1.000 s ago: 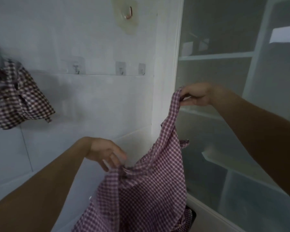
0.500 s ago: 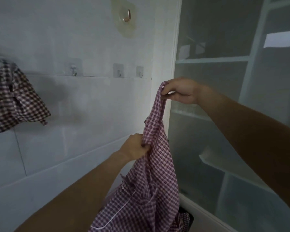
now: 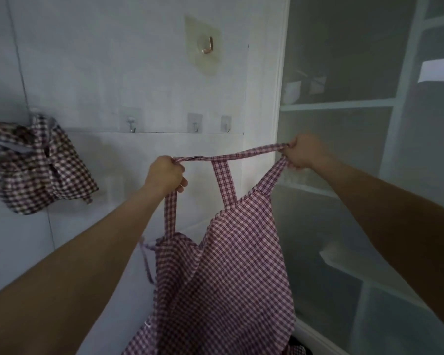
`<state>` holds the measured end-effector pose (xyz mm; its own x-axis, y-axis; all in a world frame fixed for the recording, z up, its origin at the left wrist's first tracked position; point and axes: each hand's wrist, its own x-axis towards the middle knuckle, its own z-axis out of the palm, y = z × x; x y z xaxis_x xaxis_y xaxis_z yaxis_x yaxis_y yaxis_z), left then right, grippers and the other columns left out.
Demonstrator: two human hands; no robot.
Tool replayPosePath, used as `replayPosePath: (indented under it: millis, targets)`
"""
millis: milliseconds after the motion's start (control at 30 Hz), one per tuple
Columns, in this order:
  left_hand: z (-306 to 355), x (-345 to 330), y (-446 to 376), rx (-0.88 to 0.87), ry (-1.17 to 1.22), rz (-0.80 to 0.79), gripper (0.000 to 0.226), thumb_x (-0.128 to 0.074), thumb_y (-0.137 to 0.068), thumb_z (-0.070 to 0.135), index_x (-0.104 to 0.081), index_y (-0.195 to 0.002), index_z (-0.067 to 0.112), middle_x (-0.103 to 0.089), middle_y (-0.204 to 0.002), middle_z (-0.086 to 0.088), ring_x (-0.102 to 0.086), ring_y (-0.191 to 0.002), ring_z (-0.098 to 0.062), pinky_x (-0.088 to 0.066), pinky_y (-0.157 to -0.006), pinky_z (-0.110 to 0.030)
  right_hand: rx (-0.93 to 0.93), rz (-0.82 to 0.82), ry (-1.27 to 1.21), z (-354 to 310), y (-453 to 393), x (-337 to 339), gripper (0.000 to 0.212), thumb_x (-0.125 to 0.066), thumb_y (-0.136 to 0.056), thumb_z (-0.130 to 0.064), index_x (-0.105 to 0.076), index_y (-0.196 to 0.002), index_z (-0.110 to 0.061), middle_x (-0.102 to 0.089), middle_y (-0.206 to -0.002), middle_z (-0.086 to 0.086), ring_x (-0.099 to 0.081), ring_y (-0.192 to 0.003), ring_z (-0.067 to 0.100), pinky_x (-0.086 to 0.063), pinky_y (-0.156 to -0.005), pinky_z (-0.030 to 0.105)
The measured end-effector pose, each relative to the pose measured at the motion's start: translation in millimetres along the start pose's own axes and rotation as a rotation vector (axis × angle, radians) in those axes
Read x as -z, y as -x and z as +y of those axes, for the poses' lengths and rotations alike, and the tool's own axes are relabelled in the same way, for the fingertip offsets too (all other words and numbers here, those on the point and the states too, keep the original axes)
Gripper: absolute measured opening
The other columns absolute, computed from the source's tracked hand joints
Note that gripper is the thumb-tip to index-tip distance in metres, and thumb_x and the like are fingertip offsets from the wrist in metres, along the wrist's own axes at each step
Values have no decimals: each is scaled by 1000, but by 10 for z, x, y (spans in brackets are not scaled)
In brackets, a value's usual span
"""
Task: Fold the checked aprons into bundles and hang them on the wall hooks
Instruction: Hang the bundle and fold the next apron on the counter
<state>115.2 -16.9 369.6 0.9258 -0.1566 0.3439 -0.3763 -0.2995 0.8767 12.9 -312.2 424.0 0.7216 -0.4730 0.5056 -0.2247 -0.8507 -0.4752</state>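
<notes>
The checked apron (image 3: 223, 272) hangs unfolded in front of the tiled wall (image 3: 92, 60), its body drooping below the frame. The left hand (image 3: 166, 174) is fisted round one end of the strap (image 3: 231, 156) and the right hand (image 3: 301, 153) clutches the other end together with the bib corner, so the strap runs taut between them. To do this well, I would say keep the strap level, let the cloth fall straight, then bring both hands together to halve it before rolling. An already bundled apron (image 3: 36, 165) hangs at the wall's left edge. Three small hooks (image 3: 195, 125) are free, one copper hook (image 3: 207, 47) above. The white frame (image 3: 280, 103) crowds the right elbow
</notes>
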Motion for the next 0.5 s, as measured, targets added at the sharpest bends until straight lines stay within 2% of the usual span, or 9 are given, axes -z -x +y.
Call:
replayPosePath:
  millis: [33,67,133,200,233,300,367,433,500]
  targets:
    - [22,7,16,2,16,-8,18,-37,-97,-3,-55,-98,-6,-63,-63,-16,-59,-52,-30,-55,-64,-38,-37,-61,-6,-11,19,-20,24,-67,-93,-19,-75,-91,3,-73,-79,19,-68,-68,30,-58,-71,44]
    - [45,21,37,8,37,-22,20,-35,-97,-3,-55,-97,-6,-63,-63,-17,-60,-52,-30,-54,-61,-37,-63,-50,-10,-25,43,-21,17,-66,-90,-11,-76,-93,3,-74,-81,19,-68,-68,29,-58,-70,41]
    - [99,63,90,28,93,-129,24,-33,-98,-2,-56,-96,-5,-65,-61,-15,-62,-53,-31,-54,-60,-37,-91,65,-63,-72,60,19,14,-64,-84,0,-76,-90,-1,-74,-86,18,-68,-72,28,-58,-70,37]
    - [171,90,189,64,178,-387,23,-37,-99,1,-59,-100,-3,-67,-67,-13,-63,-58,-30,-55,-64,-38,-139,28,-288,-153,105,62,17,-60,-83,8,-72,-78,-2,-74,-87,20,-72,-79,33,-60,-81,47]
    - [205,90,235,85,217,-544,22,-40,-97,2,-61,-103,-3,-67,-73,-13,-63,-61,-30,-55,-65,-37,-154,-23,-397,-194,117,80,21,-58,-84,9,-69,-72,-4,-74,-85,21,-73,-78,34,-60,-80,50]
    - [291,60,317,105,257,-818,30,-49,-92,9,-64,-113,-5,-67,-84,-14,-62,-67,-29,-53,-70,-36,-163,-96,-540,-331,137,119,29,-51,-89,9,-64,-67,-6,-71,-69,16,-71,-59,23,-63,-66,36]
    - [414,-28,385,116,263,-972,43,-60,-90,25,-62,-122,-5,-67,-92,-15,-64,-71,-27,-54,-75,-38,-133,-104,-578,-511,188,178,31,-44,-91,3,-62,-68,-7,-66,-57,10,-61,-42,16,-53,-46,26]
    - [577,-148,490,89,145,-958,50,-66,-88,43,-61,-121,6,-67,-101,-13,-68,-82,-27,-58,-85,-43,-111,-128,-580,-656,213,222,26,-42,-91,-9,-62,-75,-9,-65,-70,13,-60,-51,21,-52,-49,27]
    - [741,-277,559,-21,-83,-850,54,-61,-84,59,-58,-117,16,-63,-116,-9,-69,-98,-25,-56,-92,-43,-89,-211,-547,-776,246,253,24,-41,-90,-15,-61,-79,-13,-63,-75,10,-59,-60,24,-53,-56,29]
